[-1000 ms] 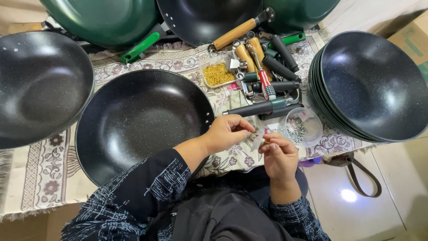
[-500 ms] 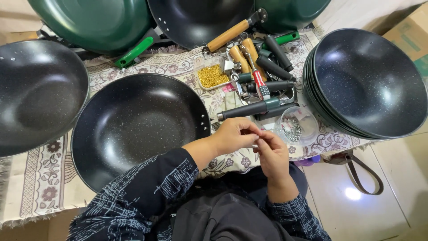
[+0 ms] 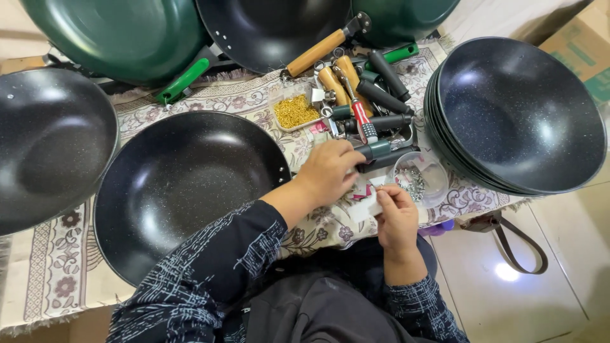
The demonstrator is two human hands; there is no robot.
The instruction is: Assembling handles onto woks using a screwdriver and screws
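My left hand (image 3: 327, 171) reaches over the patterned cloth, its fingers curled on the near end of a dark pan handle (image 3: 387, 152) that lies in a pile of handles. My right hand (image 3: 395, 213) sits just below it. Its fingertips pinch a small metal part too tiny to make out, beside a clear round tub of screws (image 3: 422, 181). A black speckled wok without a handle (image 3: 184, 190) lies to the left of my left forearm.
A stack of black woks (image 3: 521, 114) stands at the right and another black wok (image 3: 51, 146) at the left. Green woks (image 3: 121, 35) lie at the back. A tray of small gold parts (image 3: 294, 111), wooden handles (image 3: 318, 54) and a red screwdriver (image 3: 362, 117) crowd the middle. A strap (image 3: 521, 241) lies on the tiled floor.
Both hands were together, pinching a small part near the table edge. My left hand has now moved up onto the dark handle while my right hand stays put.
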